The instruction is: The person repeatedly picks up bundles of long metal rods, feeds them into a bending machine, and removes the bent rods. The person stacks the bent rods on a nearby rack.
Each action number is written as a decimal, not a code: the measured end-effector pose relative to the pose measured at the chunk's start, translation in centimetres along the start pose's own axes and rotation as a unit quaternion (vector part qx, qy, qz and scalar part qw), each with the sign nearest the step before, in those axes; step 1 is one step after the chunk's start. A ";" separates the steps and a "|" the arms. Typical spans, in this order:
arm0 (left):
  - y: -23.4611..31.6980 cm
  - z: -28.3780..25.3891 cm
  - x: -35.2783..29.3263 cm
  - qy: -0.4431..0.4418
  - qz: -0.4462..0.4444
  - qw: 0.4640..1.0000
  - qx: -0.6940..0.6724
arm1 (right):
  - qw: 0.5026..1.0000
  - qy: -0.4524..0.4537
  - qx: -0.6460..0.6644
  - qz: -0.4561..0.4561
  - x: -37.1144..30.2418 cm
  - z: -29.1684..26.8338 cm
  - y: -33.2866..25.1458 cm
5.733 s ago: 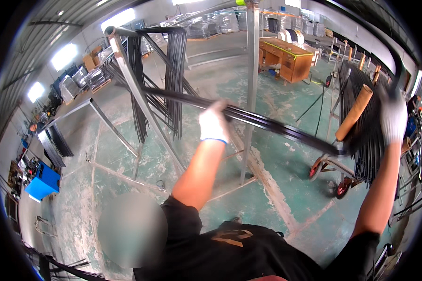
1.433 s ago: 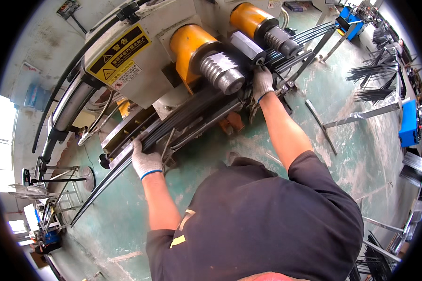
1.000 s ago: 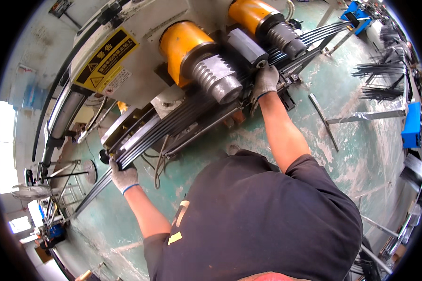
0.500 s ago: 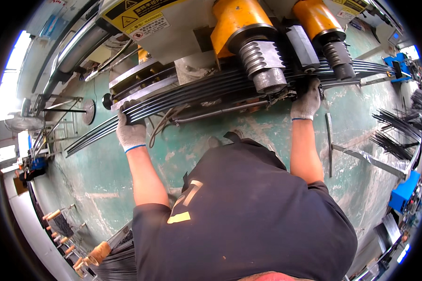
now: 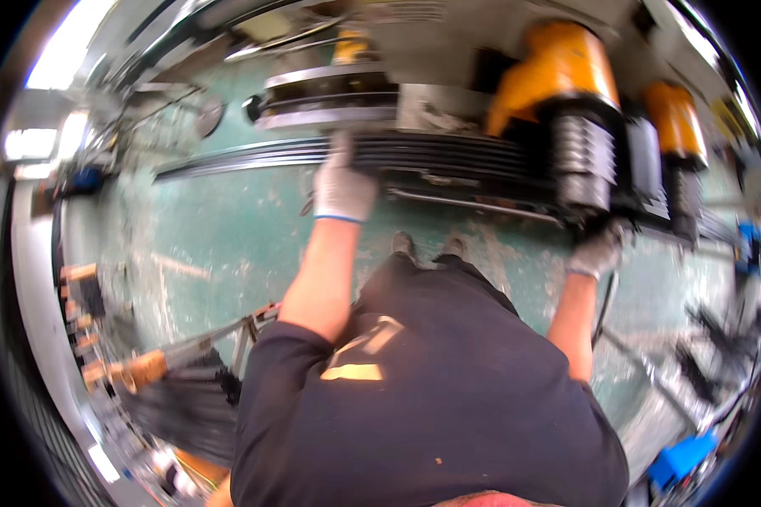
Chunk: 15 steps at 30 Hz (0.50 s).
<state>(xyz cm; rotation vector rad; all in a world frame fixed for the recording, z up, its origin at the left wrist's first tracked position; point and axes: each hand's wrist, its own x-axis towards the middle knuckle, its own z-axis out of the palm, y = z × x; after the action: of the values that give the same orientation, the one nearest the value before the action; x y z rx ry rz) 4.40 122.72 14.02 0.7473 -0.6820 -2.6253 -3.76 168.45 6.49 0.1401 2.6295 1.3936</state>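
A bundle of long, slim dark metal bars runs sideways across the machine's front, passing behind a ridged steel roller. My left hand, in a pale work glove, is closed on the bundle's near side, its thumb lying up across the bars. Its other fingers are hidden beneath. In a similar glove, my right hand is curled around a dark part low between the two rollers. Blur and shadow hide what that part is. A second roller hangs further right.
Orange housings hold the rollers. A steel block with a black knob sits behind the bars. Dark rods lie on a rack at lower left and in a pile at right. A blue box stands lower right.
The view has swung left, so the machine appears further right. My left hand has shifted right along the bars, past the black knob. My right hand stays between the rollers.
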 end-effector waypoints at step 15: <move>33.8 -20.7 6.2 0.168 0.182 0.967 -0.066 | 0.218 -0.210 0.911 0.281 -9.4 11.3 -13.6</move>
<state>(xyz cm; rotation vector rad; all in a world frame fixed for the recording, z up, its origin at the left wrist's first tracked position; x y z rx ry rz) 16.89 84.58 13.80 0.9016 -0.4856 -2.1220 7.54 168.54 -10.09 1.3245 1.8090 -2.1180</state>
